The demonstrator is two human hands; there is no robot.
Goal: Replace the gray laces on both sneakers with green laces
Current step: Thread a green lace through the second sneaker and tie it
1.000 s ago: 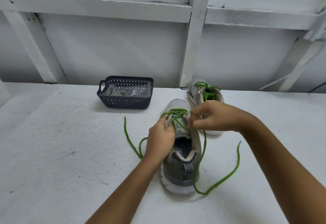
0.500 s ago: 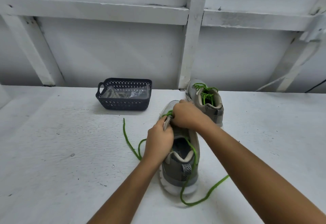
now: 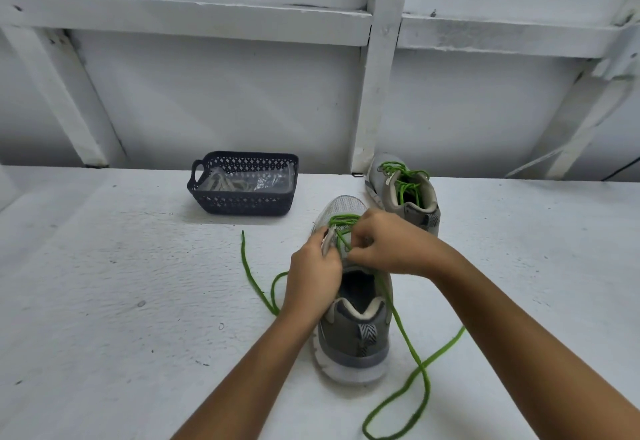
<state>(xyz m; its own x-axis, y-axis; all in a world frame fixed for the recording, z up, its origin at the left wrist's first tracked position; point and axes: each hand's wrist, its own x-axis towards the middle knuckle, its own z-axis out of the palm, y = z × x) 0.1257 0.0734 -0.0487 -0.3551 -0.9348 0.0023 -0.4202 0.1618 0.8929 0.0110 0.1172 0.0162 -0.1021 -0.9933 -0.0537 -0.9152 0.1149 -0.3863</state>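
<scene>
A gray sneaker (image 3: pixel 356 342) stands on the white table with its heel toward me. A green lace (image 3: pixel 412 363) runs through its front eyelets, and both loose ends trail onto the table. My left hand (image 3: pixel 313 276) grips the sneaker's left eyelet edge. My right hand (image 3: pixel 391 245) pinches the green lace over the tongue, close against the left hand. A second gray sneaker (image 3: pixel 407 193) with a green lace threaded in it stands behind, near the wall.
A dark plastic basket (image 3: pixel 242 202) sits at the back left of the table and holds pale gray laces and clear plastic. A white wall with wooden framing rises directly behind the table. One lace end (image 3: pixel 254 276) lies left of the sneaker.
My right hand swung left across the sneaker, then drew back slightly to the right over the tongue. The right loose lace end shifted on the table. My left hand stayed on the sneaker.
</scene>
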